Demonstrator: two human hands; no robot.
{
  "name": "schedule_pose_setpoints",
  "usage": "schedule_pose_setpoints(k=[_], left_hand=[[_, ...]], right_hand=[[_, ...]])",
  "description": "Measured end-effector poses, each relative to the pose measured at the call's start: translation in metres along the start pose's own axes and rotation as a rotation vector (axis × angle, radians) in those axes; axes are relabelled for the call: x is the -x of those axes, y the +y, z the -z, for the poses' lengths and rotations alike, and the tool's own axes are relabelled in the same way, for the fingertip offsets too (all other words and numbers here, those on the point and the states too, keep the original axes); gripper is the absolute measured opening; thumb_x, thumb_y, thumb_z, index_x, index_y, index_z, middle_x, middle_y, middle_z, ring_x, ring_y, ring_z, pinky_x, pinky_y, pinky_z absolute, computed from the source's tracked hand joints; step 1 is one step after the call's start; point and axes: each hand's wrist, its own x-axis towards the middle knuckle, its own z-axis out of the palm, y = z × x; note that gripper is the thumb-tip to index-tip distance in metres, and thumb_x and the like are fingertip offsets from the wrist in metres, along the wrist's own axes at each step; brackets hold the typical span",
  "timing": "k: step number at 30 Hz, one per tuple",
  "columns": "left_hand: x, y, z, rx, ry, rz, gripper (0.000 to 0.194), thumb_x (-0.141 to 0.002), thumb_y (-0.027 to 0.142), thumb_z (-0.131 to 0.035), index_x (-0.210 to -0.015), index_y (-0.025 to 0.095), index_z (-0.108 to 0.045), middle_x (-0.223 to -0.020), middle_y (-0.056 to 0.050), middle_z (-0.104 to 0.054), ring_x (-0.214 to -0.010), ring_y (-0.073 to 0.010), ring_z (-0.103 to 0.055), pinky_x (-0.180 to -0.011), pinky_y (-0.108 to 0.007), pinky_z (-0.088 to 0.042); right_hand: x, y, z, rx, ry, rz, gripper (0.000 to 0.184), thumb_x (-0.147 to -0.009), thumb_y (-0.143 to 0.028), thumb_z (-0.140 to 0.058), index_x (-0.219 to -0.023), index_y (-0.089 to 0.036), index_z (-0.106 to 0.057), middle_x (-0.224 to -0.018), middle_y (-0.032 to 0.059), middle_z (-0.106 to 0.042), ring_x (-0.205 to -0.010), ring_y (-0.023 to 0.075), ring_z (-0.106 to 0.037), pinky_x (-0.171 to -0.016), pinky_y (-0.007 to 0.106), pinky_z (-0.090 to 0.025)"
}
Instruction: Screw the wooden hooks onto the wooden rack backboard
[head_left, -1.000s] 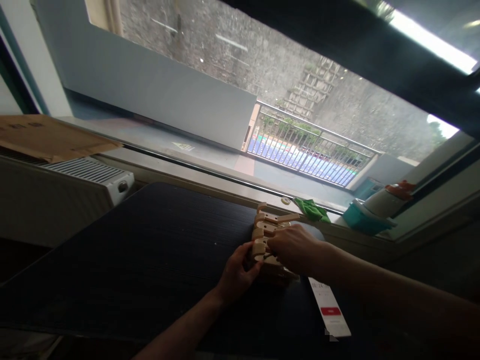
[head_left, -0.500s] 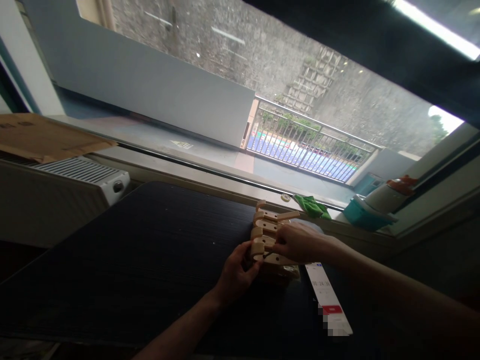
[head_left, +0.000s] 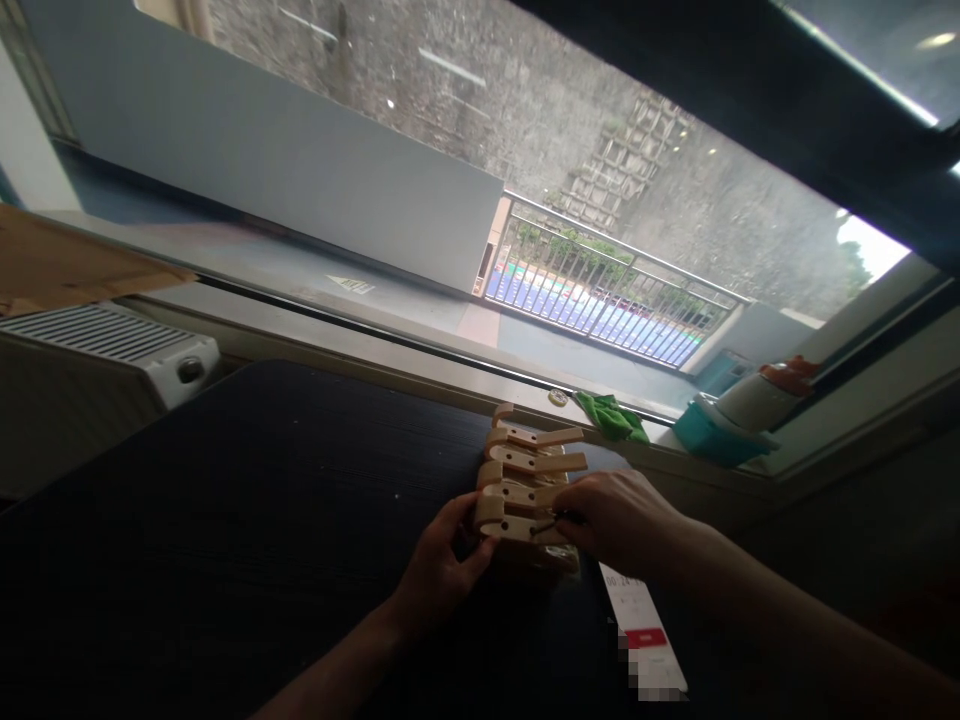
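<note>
Near the window edge of the dark table is a light wooden piece (head_left: 512, 462), made of several curved strips with round dark holes in a row. Its lower left corner is gripped by my left hand (head_left: 442, 560), thumb in front and fingers partly hidden behind. My right hand (head_left: 619, 510) is closed around a thin dark tool (head_left: 546, 527), whose tip is at a hole in the nearest strip. What kind of tool it is, I cannot make out. A clear plastic wrapping (head_left: 561, 556) shows under the wooden piece.
A phone with a timer on its screen (head_left: 637, 610) lies right of the wooden piece. Along the sill are a roll of tape (head_left: 558, 397), a green cloth (head_left: 611, 415) and a teal container (head_left: 716, 432). A radiator (head_left: 142, 350) with brown paper (head_left: 82, 265) on it stands left of the table (head_left: 300, 480).
My right hand has drawn back to the right, uncovering more strips, and the tool tip has shifted to a hole farther right. The view has moved slightly.
</note>
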Motion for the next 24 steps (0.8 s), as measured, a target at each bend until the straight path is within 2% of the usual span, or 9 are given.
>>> schedule_pose_setpoints(k=[6, 10, 12, 18, 21, 24], left_hand=[[0.0, 0.004, 0.001, -0.014, -0.002, 0.035, 0.039, -0.074, 0.027, -0.057, -0.111, 0.02, -0.048, -0.093, -0.003, -0.063, -0.076, -0.0164, -0.06, -0.068, -0.028, -0.051], [0.0, 0.004, 0.0, -0.009, -0.001, 0.045, 0.037, -0.074, 0.026, -0.057, -0.11, 0.021, -0.048, -0.098, -0.003, -0.062, -0.081, -0.0175, -0.06, -0.071, -0.028, -0.051], [0.0, 0.004, 0.0, -0.013, 0.0, 0.041, 0.038, -0.074, 0.026, -0.058, -0.11, 0.021, -0.048, -0.1, -0.004, -0.062, -0.083, -0.0181, -0.061, -0.072, -0.029, -0.05], [0.0, 0.004, 0.001, 0.003, -0.009, 0.025, 0.039, -0.075, 0.026, -0.057, -0.112, 0.021, -0.048, -0.102, -0.003, -0.062, -0.087, -0.0187, -0.061, -0.076, -0.029, -0.05], [0.0, 0.003, 0.001, 0.0, 0.005, 0.013, 0.039, -0.075, 0.026, -0.057, -0.112, 0.022, -0.048, -0.103, -0.003, -0.062, -0.088, -0.0184, -0.06, -0.076, -0.029, -0.05], [0.0, 0.003, 0.001, -0.003, 0.01, 0.014, 0.038, -0.075, 0.026, -0.057, -0.112, 0.022, -0.048, -0.104, -0.002, -0.061, -0.087, -0.0176, -0.06, -0.075, -0.029, -0.05]], right_hand=[[-0.007, -0.004, 0.003, 0.075, -0.014, 0.139, 0.017, -0.08, -0.021, -0.046, -0.078, -0.019, -0.063, -0.076, 0.0022, -0.064, -0.064, 0.0125, -0.055, -0.05, 0.023, -0.028], [-0.014, -0.009, 0.006, 0.168, -0.004, 0.247, 0.017, -0.076, -0.013, -0.047, -0.081, -0.016, -0.063, -0.08, 0.006, -0.065, -0.068, 0.0165, -0.058, -0.052, 0.024, -0.032], [-0.017, -0.007, 0.005, 0.141, -0.022, 0.232, 0.015, -0.075, -0.015, -0.049, -0.079, -0.017, -0.064, -0.078, 0.0055, -0.065, -0.069, 0.017, -0.059, -0.053, 0.024, -0.034], [-0.018, -0.003, 0.001, 0.029, -0.069, 0.0, 0.017, -0.076, -0.028, -0.049, -0.077, -0.023, -0.065, -0.072, 0.0011, -0.065, -0.067, 0.0158, -0.059, -0.055, 0.025, -0.035], [-0.017, -0.008, 0.005, 0.077, -0.076, 0.02, 0.016, -0.076, -0.027, -0.051, -0.074, -0.019, -0.064, -0.069, 0.003, -0.065, -0.064, 0.0161, -0.058, -0.053, 0.025, -0.036], [-0.015, -0.014, 0.009, 0.161, -0.088, 0.132, 0.012, -0.076, -0.02, -0.053, -0.074, -0.016, -0.064, -0.07, 0.0044, -0.065, -0.062, 0.0159, -0.058, -0.054, 0.026, -0.036]])
